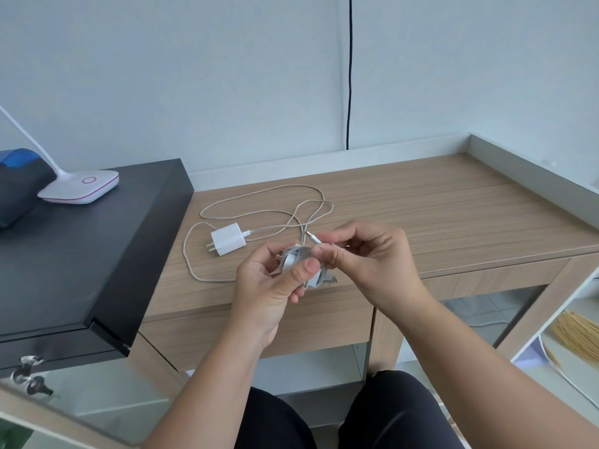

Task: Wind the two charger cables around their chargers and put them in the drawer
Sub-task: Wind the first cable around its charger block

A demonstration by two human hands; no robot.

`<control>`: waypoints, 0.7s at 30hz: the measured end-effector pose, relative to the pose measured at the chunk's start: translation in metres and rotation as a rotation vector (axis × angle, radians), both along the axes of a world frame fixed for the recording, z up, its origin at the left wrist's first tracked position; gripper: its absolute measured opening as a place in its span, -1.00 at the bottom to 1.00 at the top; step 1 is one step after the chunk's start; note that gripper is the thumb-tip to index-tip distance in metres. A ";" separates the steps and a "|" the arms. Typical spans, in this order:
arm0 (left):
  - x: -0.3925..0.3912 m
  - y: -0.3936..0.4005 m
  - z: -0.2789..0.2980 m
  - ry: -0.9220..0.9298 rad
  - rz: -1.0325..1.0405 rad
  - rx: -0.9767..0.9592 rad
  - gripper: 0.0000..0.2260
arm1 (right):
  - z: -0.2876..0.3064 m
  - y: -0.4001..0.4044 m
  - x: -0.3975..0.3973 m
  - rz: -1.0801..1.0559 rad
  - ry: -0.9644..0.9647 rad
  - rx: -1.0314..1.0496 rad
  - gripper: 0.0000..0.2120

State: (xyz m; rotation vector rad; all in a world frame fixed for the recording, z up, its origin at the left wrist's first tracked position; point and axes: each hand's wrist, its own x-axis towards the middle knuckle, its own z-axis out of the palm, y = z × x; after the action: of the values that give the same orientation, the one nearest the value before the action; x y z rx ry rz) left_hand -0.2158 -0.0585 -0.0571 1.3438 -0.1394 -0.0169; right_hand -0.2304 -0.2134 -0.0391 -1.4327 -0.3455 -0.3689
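First winding nearly done — my left hand gripped the wound charger, right hand fingers pinched its cable end — tucking it seemed next, second charger untouched on worktop.

Left hand grips a cable-wrapped charger; right hand pinches its cable end. A second charger lies on the desk, cable loose.

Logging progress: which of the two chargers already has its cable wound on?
The charger in the hands, wrapped in coils. The charger on the desk trails its cable loose.
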 end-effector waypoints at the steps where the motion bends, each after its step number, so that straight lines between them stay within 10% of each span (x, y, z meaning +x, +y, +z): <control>1: 0.000 0.001 0.000 0.002 -0.014 0.013 -0.47 | -0.001 0.001 -0.001 -0.001 -0.002 -0.008 -0.88; 7: -0.004 0.010 0.001 -0.055 -0.115 0.040 -0.35 | 0.001 0.002 0.001 -0.018 0.014 0.098 -0.88; 21: -0.014 -0.005 0.007 0.041 -0.142 -0.208 -0.82 | 0.000 0.012 -0.001 -0.225 0.066 0.142 -0.87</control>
State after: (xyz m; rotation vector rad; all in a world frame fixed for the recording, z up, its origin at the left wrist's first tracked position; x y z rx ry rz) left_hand -0.2296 -0.0635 -0.0501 1.1233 -0.1959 -0.1462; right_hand -0.2310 -0.2015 -0.0387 -1.3438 -0.1017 -0.5175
